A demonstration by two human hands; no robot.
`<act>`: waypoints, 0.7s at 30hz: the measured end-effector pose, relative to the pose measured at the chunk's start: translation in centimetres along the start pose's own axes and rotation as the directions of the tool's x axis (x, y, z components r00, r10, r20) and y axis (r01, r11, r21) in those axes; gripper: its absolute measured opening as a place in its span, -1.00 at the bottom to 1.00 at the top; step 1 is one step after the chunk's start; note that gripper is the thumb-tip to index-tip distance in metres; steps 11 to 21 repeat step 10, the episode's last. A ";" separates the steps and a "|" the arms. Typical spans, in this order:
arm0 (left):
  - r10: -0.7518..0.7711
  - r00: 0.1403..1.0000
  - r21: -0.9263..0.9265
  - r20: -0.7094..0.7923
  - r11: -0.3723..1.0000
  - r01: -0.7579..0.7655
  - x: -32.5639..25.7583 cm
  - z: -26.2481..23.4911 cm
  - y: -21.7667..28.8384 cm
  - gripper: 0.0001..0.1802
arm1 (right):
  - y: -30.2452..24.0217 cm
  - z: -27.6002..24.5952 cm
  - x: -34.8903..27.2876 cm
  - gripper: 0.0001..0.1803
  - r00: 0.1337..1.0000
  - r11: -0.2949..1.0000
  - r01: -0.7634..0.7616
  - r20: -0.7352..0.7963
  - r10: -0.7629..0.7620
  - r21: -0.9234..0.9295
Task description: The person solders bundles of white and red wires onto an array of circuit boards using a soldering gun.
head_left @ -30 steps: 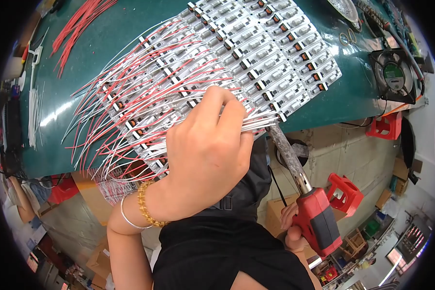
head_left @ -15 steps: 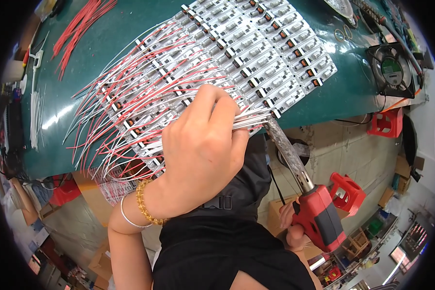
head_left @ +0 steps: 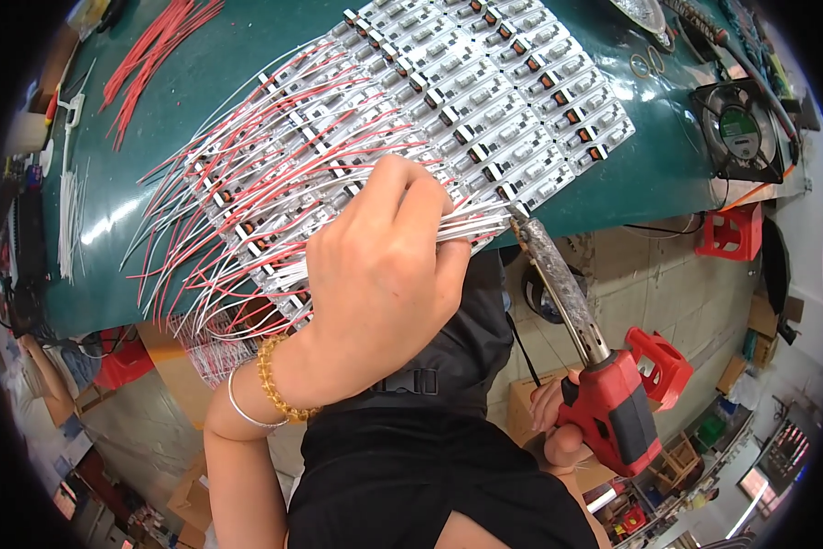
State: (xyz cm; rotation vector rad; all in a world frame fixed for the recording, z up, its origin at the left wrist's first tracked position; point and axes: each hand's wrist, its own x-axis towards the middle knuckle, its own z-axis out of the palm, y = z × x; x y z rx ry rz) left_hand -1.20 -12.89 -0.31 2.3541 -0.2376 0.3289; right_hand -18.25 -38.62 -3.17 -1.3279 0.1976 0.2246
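Observation:
My left hand [head_left: 384, 265] is closed around a bundle of white wires [head_left: 477, 224], whose ends point right toward the near edge of a panel of small circuit boards [head_left: 521, 137]. In my right hand [head_left: 562, 430], at the lower right, is a red and black soldering gun [head_left: 618, 412]. Its long metal barrel slants up and left, and the tip is close to the panel's edge by the wire ends; whether it touches cannot be made out. Many red and white wires [head_left: 237, 210] fan out leftward across the boards. My left palm is hidden.
Loose red wires [head_left: 155, 59] lie at the table's far left, with white wires [head_left: 67, 224] nearer. A small black fan [head_left: 739, 133] stands on the right of the green table [head_left: 663, 174]. Red stools [head_left: 656, 366] and cardboard boxes are below the table edge.
The soldering gun and my right hand have shifted a little to the right, moving the tip along the panel's edge. My left hand has stayed nearly still on the white wires.

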 end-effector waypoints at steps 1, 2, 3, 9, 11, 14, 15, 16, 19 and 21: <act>0.000 1.000 -0.001 0.002 1.000 0.000 0.0 -0.1 0.1 -0.79 | 0.8 -0.3 -0.1 -0.39 0.984 0.955 0.146 -0.060 -0.167 -0.260; 0.000 1.000 0.001 0.002 1.000 0.000 0.0 -0.1 0.1 -0.79 | 1.7 -0.7 -0.2 0.02 0.939 0.822 0.255 -0.073 -0.336 -0.510; -0.006 1.000 -0.008 -0.005 1.000 0.006 0.0 -0.1 0.0 -0.80 | 2.7 -2.0 -1.2 0.02 0.939 0.822 0.255 -0.073 -0.337 -0.508; -0.059 0.997 -0.229 0.041 0.971 0.066 0.3 -1.3 -1.2 -0.83 | 0.8 -0.9 -1.0 -0.05 0.961 0.976 0.179 -0.189 -0.201 -0.124; -0.052 0.997 -0.302 0.063 0.951 0.068 0.2 -1.6 -1.0 -0.84 | -0.8 1.7 0.9 -0.06 0.941 0.944 0.300 -0.118 -0.317 -0.138; -0.052 0.997 -0.302 0.063 0.951 0.068 0.2 -1.6 -1.0 -0.84 | -0.8 1.7 0.9 -0.06 0.941 0.944 0.300 -0.118 -0.317 -0.138; -0.052 0.997 -0.302 0.063 0.951 0.068 0.2 -1.6 -1.0 -0.84 | -0.8 1.7 0.9 -0.06 0.941 0.944 0.300 -0.118 -0.317 -0.138; -0.052 0.997 -0.302 0.063 0.951 0.068 0.2 -1.6 -1.0 -0.84 | -0.8 1.7 0.9 -0.06 0.941 0.944 0.300 -0.118 -0.317 -0.138; -0.052 0.997 -0.302 0.063 0.951 0.068 0.2 -1.6 -1.0 -0.84 | -0.8 1.7 0.9 -0.06 0.941 0.944 0.300 -0.118 -0.317 -0.138; -0.052 0.997 -0.302 0.063 0.951 0.068 0.2 -1.6 -1.0 -0.84 | -0.8 1.7 0.9 -0.06 0.941 0.944 0.300 -0.118 -0.317 -0.138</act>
